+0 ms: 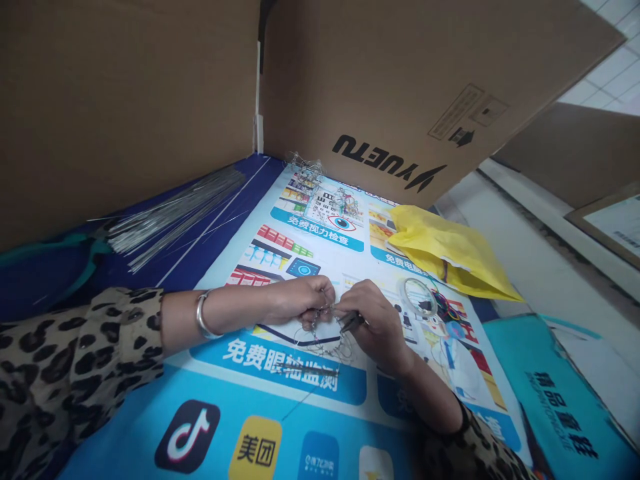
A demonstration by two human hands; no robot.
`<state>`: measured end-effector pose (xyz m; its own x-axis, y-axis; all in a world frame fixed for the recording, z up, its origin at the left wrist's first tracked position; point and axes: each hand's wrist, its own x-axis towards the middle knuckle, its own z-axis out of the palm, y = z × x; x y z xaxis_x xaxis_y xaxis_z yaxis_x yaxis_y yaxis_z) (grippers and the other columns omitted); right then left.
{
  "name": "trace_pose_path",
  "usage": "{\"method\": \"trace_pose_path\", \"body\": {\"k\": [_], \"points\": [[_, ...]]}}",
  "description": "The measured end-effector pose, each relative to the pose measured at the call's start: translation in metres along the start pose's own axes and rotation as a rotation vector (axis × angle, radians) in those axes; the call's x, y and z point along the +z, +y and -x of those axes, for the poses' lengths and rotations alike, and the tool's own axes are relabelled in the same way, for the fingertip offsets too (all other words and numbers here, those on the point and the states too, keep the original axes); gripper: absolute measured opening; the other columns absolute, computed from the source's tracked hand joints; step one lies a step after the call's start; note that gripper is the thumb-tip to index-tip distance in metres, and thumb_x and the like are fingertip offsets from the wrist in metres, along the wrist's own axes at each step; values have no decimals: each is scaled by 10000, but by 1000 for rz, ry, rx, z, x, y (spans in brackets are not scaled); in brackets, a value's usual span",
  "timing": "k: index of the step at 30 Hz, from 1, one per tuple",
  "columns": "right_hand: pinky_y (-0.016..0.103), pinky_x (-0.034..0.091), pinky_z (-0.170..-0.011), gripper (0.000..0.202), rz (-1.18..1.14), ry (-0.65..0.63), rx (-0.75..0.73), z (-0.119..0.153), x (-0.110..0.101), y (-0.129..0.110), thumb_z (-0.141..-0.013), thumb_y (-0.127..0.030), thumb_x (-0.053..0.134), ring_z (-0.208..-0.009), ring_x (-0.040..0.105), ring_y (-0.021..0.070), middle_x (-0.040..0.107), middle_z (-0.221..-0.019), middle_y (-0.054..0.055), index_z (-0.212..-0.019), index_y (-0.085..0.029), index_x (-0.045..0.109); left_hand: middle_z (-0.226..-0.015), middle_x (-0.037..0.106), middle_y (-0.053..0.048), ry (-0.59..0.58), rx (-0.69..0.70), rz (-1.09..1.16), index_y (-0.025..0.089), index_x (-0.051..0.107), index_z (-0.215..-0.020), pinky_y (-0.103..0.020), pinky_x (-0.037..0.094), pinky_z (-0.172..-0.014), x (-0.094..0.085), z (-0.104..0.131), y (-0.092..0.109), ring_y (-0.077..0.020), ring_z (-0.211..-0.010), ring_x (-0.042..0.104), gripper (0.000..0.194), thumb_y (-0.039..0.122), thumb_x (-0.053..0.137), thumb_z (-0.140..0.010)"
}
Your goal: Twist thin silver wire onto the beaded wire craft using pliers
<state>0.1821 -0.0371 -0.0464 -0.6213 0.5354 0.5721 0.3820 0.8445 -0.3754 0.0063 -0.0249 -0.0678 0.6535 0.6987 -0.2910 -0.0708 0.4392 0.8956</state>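
Observation:
My left hand (300,300) is closed, pinching a tangled piece of thin silvery wire (316,328) whose loops hang below the fingers. Close beside it, my right hand (376,323) is wrapped around dark-jawed pliers (351,322); their handles are hidden in the palm. The fingertips of both hands meet at the wire, and the exact contact there is too small to make out. Beneath the hands lies a printed poster sheet (235,387).
A bundle of straight metal wires (175,213) lies at the left, near a teal loop (90,250). Wire tangles (305,167) sit at the back against a cardboard panel (350,80). A yellow bag (450,250), a clear ring-shaped roll (420,297) and a teal bag (555,387) are at the right.

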Motion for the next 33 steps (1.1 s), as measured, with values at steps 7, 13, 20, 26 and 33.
{"method": "trace_pose_path", "body": {"k": [7,13,20,26,33], "points": [[318,431,-665,181,-49,-30,38,-3,-2,-4,-794,-64,502,-706,521,155,613,-722,26,-792,-212,606,-523,527,32,15,-8,-8,154,462,-758,-200,338,-404,0,1,2,-62,-352,393,105,83,447,-683],[316,431,-657,152,-58,49,114,0,0,-2,-776,-66,542,-717,512,160,586,-705,21,-759,-211,583,-653,591,-12,-97,-3,54,135,488,-800,-217,398,-505,-7,4,7,-78,-494,489,174,94,504,-631],[315,433,-661,170,-75,83,165,5,2,2,-752,-46,548,-729,515,162,585,-723,16,-779,-212,579,-742,580,-9,-140,74,-91,147,448,-863,-233,372,-590,-7,11,14,-109,-669,529,194,150,566,-710],[314,430,-649,131,-90,91,157,5,3,2,-777,-81,540,-716,512,161,576,-707,18,-761,-208,568,-808,594,-34,-112,99,-191,150,456,-950,-253,344,-641,-11,11,10,-131,-734,527,253,265,590,-768],[321,421,-651,156,-103,81,169,6,7,2,-753,-52,534,-720,502,169,574,-705,20,-752,-208,542,-675,562,25,-15,93,-144,151,488,-856,-223,292,-545,-10,8,8,-88,-591,481,261,157,645,-648]]}}
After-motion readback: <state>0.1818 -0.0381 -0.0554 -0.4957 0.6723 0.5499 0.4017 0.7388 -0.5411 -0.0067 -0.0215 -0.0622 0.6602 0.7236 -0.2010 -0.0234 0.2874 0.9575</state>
